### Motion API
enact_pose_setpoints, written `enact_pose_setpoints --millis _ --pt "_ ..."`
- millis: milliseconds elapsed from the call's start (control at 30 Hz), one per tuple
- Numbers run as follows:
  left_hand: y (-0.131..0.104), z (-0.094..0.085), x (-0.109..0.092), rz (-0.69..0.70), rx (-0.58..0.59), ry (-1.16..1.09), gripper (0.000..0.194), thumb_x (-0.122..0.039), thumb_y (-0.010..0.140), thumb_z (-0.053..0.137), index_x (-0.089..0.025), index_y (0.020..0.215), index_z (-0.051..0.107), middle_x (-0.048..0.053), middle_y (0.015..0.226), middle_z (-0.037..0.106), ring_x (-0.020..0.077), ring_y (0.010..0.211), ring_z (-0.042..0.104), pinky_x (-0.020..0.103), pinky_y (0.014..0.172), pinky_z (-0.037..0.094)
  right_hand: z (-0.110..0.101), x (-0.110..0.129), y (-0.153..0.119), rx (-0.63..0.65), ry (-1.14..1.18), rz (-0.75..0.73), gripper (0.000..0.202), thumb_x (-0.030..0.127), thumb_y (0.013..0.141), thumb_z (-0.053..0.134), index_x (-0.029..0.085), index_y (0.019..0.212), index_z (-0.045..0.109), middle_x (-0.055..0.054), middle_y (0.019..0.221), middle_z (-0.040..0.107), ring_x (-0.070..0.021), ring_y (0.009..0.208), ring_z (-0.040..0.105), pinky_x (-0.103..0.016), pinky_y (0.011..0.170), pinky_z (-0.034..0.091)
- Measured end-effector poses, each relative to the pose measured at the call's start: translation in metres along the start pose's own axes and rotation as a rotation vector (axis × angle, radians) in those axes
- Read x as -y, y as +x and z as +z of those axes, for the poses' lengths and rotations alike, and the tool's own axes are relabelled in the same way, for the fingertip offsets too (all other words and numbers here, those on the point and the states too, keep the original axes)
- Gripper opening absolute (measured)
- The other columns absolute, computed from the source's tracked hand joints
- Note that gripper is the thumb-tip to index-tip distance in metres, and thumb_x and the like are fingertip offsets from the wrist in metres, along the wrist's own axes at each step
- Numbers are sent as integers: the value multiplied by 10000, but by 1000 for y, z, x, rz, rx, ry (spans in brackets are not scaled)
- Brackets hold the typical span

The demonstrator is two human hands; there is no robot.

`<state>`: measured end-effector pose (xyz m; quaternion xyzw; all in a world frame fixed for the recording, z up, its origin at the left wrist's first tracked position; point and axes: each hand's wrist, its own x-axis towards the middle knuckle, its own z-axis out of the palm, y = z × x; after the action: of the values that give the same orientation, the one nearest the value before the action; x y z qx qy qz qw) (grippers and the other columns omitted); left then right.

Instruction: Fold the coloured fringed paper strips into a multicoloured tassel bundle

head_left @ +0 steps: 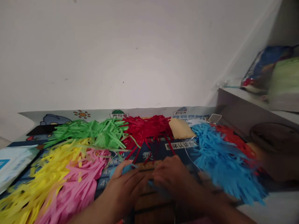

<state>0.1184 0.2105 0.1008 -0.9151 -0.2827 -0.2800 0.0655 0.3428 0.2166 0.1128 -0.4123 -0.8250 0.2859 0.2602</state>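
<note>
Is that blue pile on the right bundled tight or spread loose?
Spread loose: the blue strips fan outward, their ends splayed separately.

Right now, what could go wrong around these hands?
Trailing ends of the red strips reach toward the left hand and might tangle with the blue piece it seems to hold. The thin white thread runs close to the right hand, so a sideways move could snag it. The yellow strips and pink strips touch, so their colours could mix if brushed.
</note>
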Motion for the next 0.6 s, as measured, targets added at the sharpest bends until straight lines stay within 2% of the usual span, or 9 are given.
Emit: enact_pose_setpoints --millis 67,100,167,267,367,467,533,600 --pt "2 -22 -11 49 -25 -7 385 -102 956 343 -283 1148 624 -27 956 752 161 859 661 397 1123 199 -6 14 0 204 409 152 398 456 917 501 188 646 615 25 637 572 -121 625 458 -277 627 311" --pt "2 -27 -15 54 -38 -13 384 -109 959 342 -291 1136 629 -34 955 756 158 849 668 386 1121 213 -5 16 0 286 605 225 432 519 867 541 179 603 584 41 575 505 -102 559 409 -257 577 297" --pt "-1 -27 -20 25 -84 -41 351 -144 977 356 -309 1110 636 -53 949 760 146 835 680 371 1127 223 7 17 0 320 898 364 435 579 706 684 170 597 583 66 529 454 -74 498 355 -231 526 275" --pt "-11 -14 -28 -81 -209 -112 244 -199 985 423 -290 1076 630 -53 907 764 122 784 694 354 1121 279 33 17 -7 154 1106 468 428 525 547 818 157 655 627 63 543 512 -63 491 390 -208 506 283" --pt "-16 -3 -39 -247 -318 -181 153 -195 949 494 -254 963 634 -36 851 756 115 729 697 352 1048 402 55 24 -16 -57 1137 459 424 536 579 803 163 624 606 70 500 481 -64 464 388 -199 479 289" --pt "-15 3 -51 -415 -376 -266 137 -221 916 531 -231 847 648 -15 764 725 126 703 688 287 843 537 66 31 -21 -294 1060 480 392 506 609 792 179 590 577 65 495 484 -79 460 413 -200 471 328" --pt "-13 6 -57 -508 -402 -344 152 -250 904 550 -223 808 666 0 746 707 129 699 683 222 695 559 72 32 -22 -416 1036 489 326 448 601 805 186 639 615 42 560 554 -106 519 488 -210 514 389" --pt "-12 7 -60 -567 -411 -422 157 -256 893 566 -228 797 688 5 762 707 130 714 685 194 666 558 77 31 -24 -471 1025 482 274 395 603 807 190 716 665 16 650 620 -131 604 552 -222 577 435"
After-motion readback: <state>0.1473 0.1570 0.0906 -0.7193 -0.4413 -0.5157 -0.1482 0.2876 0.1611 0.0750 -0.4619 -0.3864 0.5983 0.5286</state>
